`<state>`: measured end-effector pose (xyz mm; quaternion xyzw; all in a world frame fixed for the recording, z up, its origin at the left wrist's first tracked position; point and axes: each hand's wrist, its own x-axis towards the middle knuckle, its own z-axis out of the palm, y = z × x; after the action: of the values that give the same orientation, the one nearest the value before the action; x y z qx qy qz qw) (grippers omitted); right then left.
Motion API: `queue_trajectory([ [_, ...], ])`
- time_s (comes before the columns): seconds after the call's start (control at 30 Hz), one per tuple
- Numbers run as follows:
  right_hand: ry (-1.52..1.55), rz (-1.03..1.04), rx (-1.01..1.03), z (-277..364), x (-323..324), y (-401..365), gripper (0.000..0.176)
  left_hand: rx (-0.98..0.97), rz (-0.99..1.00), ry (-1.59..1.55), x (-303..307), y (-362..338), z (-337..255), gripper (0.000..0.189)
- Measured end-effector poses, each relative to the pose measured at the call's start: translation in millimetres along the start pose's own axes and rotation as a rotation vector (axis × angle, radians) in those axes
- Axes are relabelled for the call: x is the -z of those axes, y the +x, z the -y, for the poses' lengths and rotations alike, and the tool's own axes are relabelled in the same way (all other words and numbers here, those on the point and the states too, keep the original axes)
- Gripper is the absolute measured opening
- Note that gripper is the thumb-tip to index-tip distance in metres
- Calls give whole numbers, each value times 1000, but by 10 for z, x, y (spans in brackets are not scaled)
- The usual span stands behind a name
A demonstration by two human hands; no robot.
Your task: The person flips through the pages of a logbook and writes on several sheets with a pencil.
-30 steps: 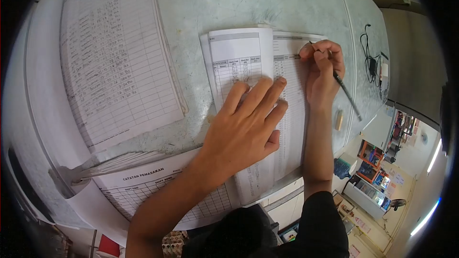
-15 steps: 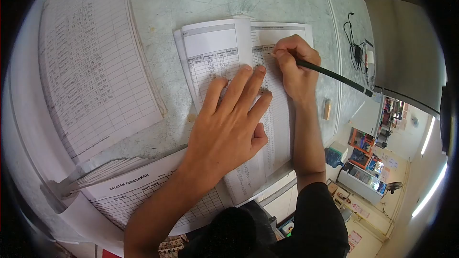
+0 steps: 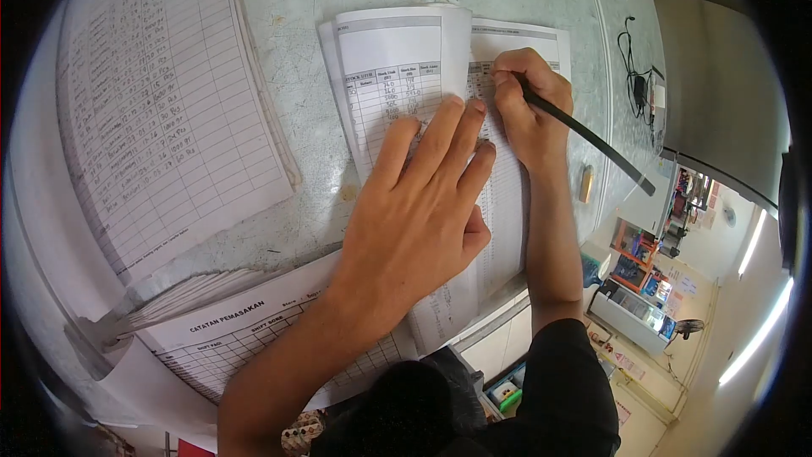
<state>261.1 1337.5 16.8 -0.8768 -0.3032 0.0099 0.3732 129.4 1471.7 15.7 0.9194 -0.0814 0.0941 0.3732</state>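
My left hand lies flat with spread fingers on a printed form, whose stock columns hold handwritten figures. Beneath and beside that folded page runs a second sheet with table rows. At the top of this sheet my right hand pinches a long dark pencil, its back end slanting down to the right. The pencil's tip is hidden behind my fingers. Under my left forearm is a form headed "CATATAN PEMASAKAN".
A stack of handwritten sheets lies at the left on the scratched metal table. A small tan block is right of my right forearm. Farther right lies a black cable with an adapter. A glass-fronted cabinet stands beyond.
The view has shifted slightly, so the papers sit a little higher and further right. My right hand still grips the pencil, now angled more steeply. My left hand stays on the form.
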Motion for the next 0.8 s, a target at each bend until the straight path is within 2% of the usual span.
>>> queue_trajectory([
  [0.2,-80,6,26,18,7,14,6,-2,-3,21,-19,-9,4,45],
  [0.6,-43,-20,-32,22,13,-10,6,-6,12,25,-12,4,8,43],
  [0.7,-93,-3,45,2,11,-16,6,-8,0,17,-20,1,13,43],
  [0.8,-99,13,38,31,11,-6,6,-5,-8,8,-26,-8,16,43],
])
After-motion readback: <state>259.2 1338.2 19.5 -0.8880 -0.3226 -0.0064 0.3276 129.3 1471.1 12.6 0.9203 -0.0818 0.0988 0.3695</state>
